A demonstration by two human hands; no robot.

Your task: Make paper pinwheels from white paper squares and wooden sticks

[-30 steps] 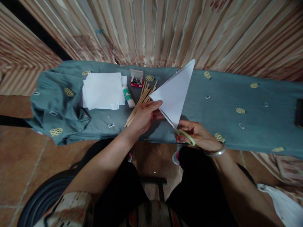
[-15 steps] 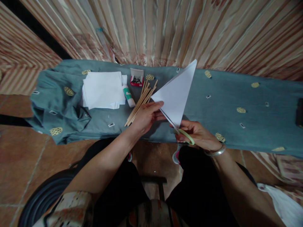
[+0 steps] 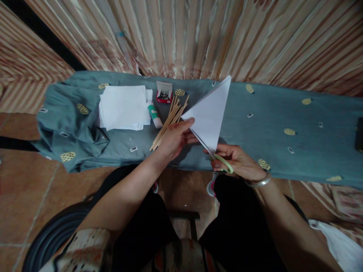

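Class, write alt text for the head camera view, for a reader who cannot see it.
A person's left hand holds a white folded paper triangle while the right hand cuts its edge with green-handled scissors. Behind, on a blue-grey cloth, lie a paper stack, a glue stick, wooden sticks and a small red box.

No legible text or labels

Seated person — black trousers point(image 3: 241, 226), bare forearms. Short patterned sleeve point(image 3: 82, 249) on the left arm: cream with rust and dark marks. Silver bangle point(image 3: 258, 183) at the right wrist. Pink-and-white shoes point(image 3: 210, 187) — partly hidden.
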